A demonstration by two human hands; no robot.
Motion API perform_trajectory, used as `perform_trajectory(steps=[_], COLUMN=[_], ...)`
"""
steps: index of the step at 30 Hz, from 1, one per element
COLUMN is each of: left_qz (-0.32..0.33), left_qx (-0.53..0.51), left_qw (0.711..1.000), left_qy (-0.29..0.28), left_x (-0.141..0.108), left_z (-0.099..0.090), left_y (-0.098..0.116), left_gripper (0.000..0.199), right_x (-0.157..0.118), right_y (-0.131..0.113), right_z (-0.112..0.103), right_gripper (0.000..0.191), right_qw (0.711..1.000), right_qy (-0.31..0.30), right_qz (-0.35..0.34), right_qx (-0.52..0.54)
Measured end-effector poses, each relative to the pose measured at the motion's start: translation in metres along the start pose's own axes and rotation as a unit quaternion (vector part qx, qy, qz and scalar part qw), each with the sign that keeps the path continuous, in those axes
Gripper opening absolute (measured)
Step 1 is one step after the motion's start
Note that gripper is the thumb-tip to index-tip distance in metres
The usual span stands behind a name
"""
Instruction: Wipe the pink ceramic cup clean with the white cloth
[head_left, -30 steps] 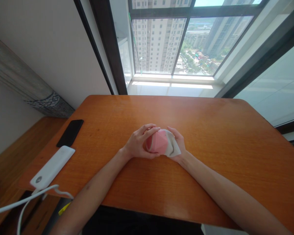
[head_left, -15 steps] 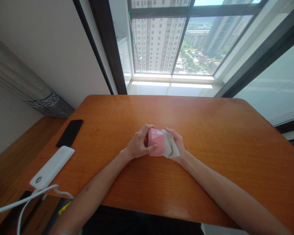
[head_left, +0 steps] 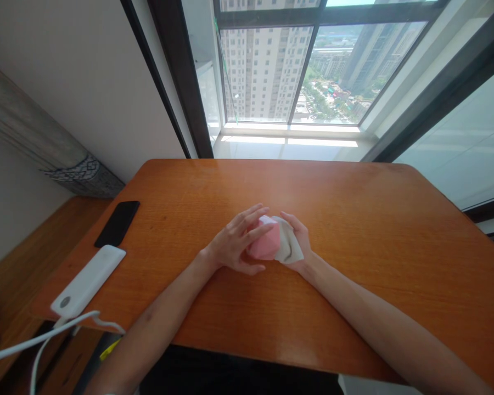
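Note:
A small pink faceted object [head_left: 267, 244] is in front of me, above the middle of the desk. Spread around its left side are the fingers of my left hand [head_left: 236, 240]; one finger lies across its top and the thumb is apart from it below. On the right, my right hand [head_left: 302, 241] is closed on a whitish cloth [head_left: 287, 244], which is pressed against the object's right side. The cloth hides that side and some of my right fingers. I cannot tell whether the object rests on the desk.
The brown wooden desk [head_left: 354, 219] has rounded far corners. Toward its left edge lie a black phone [head_left: 117, 224] and a white power bank [head_left: 88, 281] with a white cable [head_left: 41, 338]. A window [head_left: 288, 77] stands beyond, and a curtain [head_left: 78, 167] hangs at left.
My left hand has loosened its grip on the pink object, its fingers spreading and its thumb coming off. The object has shifted and turned slightly. My right hand keeps the cloth against it.

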State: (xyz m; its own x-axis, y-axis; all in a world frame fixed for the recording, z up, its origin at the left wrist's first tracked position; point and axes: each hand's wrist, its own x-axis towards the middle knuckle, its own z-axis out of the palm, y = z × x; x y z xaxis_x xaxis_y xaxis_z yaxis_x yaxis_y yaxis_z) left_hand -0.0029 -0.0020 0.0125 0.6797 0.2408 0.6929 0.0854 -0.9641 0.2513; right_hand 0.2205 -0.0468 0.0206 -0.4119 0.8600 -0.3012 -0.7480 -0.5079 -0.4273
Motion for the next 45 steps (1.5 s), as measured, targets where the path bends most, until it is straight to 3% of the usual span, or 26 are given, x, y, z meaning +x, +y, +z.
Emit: perform_trajectory(steps=[3, 17, 34, 45], left_qz=[0.044, 0.041, -0.066, -0.136], left_qx=[0.045, 0.073, -0.006, -0.091], left_qw=[0.998, 0.996, 0.998, 0.986], left_qy=[-0.001, 0.015, 0.015, 0.023], left_x=[0.001, 0.001, 0.009, 0.01], left_z=[-0.002, -0.002, -0.004, -0.001], left_y=[0.0, -0.002, 0.011, 0.011], left_gripper=[0.105, 0.096, 0.093, 0.083], right_x=[-0.001, 0.001, 0.002, 0.003], right_y=[-0.001, 0.0, 0.0, 0.001], right_z=[0.001, -0.001, -0.002, -0.004], right_gripper=[0.04, 0.036, 0.024, 0.03], right_qw=[1.0, 1.0, 0.999, 0.999], right_qy=[-0.009, 0.007, 0.011, 0.002], right_qz=[0.022, 0.003, -0.02, -0.012], right_qx=[0.007, -0.023, -0.04, -0.053])
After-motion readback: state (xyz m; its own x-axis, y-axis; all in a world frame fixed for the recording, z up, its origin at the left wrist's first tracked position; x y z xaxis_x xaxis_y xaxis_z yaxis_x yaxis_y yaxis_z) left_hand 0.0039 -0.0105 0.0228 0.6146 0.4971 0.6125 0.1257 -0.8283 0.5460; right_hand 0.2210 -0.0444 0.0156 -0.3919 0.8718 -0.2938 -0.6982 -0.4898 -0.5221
